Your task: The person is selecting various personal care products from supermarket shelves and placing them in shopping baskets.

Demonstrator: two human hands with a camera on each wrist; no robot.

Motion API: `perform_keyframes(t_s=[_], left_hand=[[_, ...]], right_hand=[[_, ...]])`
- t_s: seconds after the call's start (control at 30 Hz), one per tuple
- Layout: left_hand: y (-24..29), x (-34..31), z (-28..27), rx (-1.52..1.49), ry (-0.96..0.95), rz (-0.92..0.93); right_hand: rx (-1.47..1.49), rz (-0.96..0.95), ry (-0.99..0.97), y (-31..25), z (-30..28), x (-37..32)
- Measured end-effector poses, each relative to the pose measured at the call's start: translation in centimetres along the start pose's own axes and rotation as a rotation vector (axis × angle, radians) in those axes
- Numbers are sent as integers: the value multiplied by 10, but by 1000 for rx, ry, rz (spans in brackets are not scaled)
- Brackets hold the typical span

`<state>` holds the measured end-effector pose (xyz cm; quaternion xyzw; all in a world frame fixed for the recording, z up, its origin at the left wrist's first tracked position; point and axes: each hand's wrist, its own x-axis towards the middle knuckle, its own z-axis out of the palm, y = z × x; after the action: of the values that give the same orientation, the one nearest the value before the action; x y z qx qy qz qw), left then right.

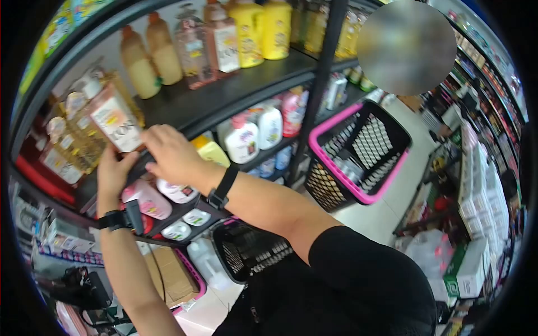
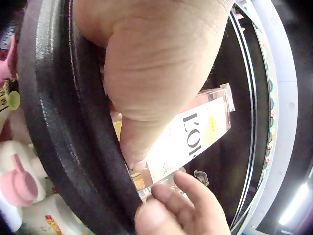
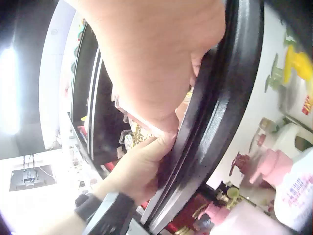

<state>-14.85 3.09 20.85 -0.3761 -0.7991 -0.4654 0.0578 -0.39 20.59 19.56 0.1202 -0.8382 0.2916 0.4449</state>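
Note:
A clear pink pump bottle (image 1: 115, 122) with a white front label stands tilted at the shelf's front edge. My left hand (image 1: 114, 171) holds it low on its left side, the fingers partly hidden behind it. At its lower right side, my right hand (image 1: 175, 155) grips with bent fingers. In the left wrist view, my left hand (image 2: 156, 63) covers part of the bottle (image 2: 188, 134), and fingers of my right hand (image 2: 190, 205) are by its base. The right wrist view has my right hand (image 3: 146, 58) above my left hand (image 3: 139, 169), their tips close together.
Golden pump bottles (image 1: 70, 143) stand left of the pink one. Tan, pink and yellow bottles (image 1: 276, 31) line the dark shelf (image 1: 224, 89). White and pink bottles (image 1: 242, 140) fill the shelf below. A black basket with a pink rim (image 1: 322, 134) is at the right.

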Motion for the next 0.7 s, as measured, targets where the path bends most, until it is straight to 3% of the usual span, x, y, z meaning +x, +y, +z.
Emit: perform_keyframes(t_s=[0.07,0.2,0.27,0.3,0.33,0.37,0.43,0.5,0.57,0.63,0.7], left_hand=[[23,-4,-4,106,-17,-47],[14,-3,-3,47,7,-68],[9,-3,-5,78,6,-59],[8,-3,-5,97,2,-54],[7,-6,-8,230,21,-32],[3,-9,-3,121,55,-7],[13,-13,-1,435,113,-14],[-11,-20,3,626,278,192],[-16,-29,17,575,346,136],[-17,-50,43,923,545,235],[-8,-68,73,1029,637,395]], right_hand=[[-20,-61,29,-4,-12,-43],[89,288,-196,17,-64,-164],[123,364,-237,42,-97,-232],[156,581,-411,41,-129,-244],[135,646,-406,47,-154,-268],[89,637,-380,53,-182,-281],[38,748,-256,63,-235,-297],[-27,901,-138,74,-284,-302],[-170,874,-31,103,-321,-316],[-209,937,-82,131,-358,-314],[-242,1099,-229,168,-387,-313]])
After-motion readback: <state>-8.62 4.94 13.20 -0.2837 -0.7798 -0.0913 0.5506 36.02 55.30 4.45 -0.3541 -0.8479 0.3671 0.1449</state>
